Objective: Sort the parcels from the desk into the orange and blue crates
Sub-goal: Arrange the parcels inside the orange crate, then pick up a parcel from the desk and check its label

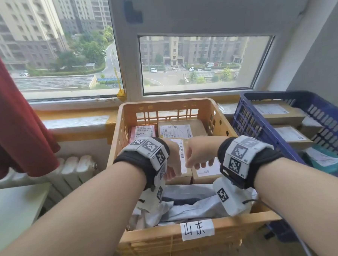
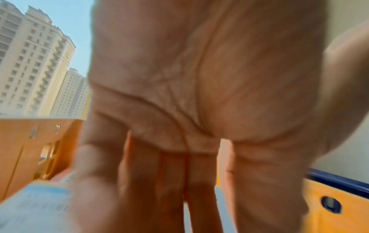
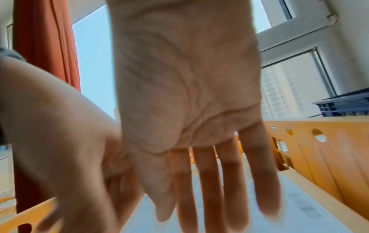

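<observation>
The orange crate point(image 1: 114, 150), tagged with a white label point(image 1: 197, 229), stands in front of me under the window. It holds several cardboard parcels and grey poly bags point(image 1: 188, 205). Both hands hover side by side over a brown labelled parcel point(image 1: 182, 156) in its middle. My left hand point(image 1: 173, 170) shows a flat palm and straight fingers point(image 2: 175, 189) in the left wrist view, next to a parcel label point(image 2: 34, 209). My right hand point(image 1: 201, 161) is also spread, fingers point(image 3: 207, 181) straight, holding nothing. Whether they touch the parcel is hidden. The blue crate point(image 1: 262, 134) stands to the right.
The blue crate holds several brown parcels point(image 1: 277, 112) and a teal bag point(image 1: 326, 164). A red curtain point(image 1: 13, 116) hangs at the left above a radiator point(image 1: 76, 168). A white desk corner point(image 1: 12, 210) lies at the lower left. The window sill runs behind both crates.
</observation>
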`<action>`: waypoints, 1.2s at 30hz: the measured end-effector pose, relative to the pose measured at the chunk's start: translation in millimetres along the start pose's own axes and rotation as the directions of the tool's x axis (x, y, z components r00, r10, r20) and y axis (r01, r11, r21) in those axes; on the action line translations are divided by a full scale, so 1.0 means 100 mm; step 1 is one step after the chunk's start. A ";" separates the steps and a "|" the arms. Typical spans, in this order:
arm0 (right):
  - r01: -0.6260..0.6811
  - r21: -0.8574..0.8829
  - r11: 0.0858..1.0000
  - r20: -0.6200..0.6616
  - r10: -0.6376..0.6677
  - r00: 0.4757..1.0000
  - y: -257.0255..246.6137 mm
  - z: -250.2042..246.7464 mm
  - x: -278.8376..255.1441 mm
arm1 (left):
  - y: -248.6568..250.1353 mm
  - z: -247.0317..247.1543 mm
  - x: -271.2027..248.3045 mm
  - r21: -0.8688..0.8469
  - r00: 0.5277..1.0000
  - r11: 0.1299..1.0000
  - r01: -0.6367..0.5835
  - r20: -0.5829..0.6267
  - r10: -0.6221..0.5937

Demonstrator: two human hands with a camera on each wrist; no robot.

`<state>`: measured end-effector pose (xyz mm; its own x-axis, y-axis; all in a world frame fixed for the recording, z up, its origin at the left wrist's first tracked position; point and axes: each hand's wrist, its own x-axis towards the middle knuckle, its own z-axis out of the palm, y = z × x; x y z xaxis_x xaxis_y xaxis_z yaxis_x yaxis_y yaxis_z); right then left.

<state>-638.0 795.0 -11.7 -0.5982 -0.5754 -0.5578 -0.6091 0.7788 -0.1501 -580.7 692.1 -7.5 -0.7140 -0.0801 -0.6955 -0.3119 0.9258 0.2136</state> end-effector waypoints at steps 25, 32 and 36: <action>0.100 -0.112 0.989 -0.119 -0.113 0.986 -0.18 -0.13 -0.05 | -0.37 0.18 -0.15 -0.135 0.915 0.988 0.075 -0.385 -0.122; 0.187 -0.085 0.979 -0.137 -0.197 0.971 -0.58 -0.09 -0.31 | -0.54 0.24 -0.49 -0.172 0.886 0.983 0.067 -0.442 -0.138; 0.189 -0.079 0.979 -0.142 -0.199 0.970 -0.82 -0.13 -0.45 | -0.66 0.29 -0.67 -0.174 0.873 0.984 0.042 -0.472 -0.120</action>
<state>-568.0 753.8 35.7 -0.5326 -0.7484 -0.3952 -0.7508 0.6333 -0.1877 -494.4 647.3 5.5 -0.8819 -0.3559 -0.3091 -0.4457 0.8432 0.3005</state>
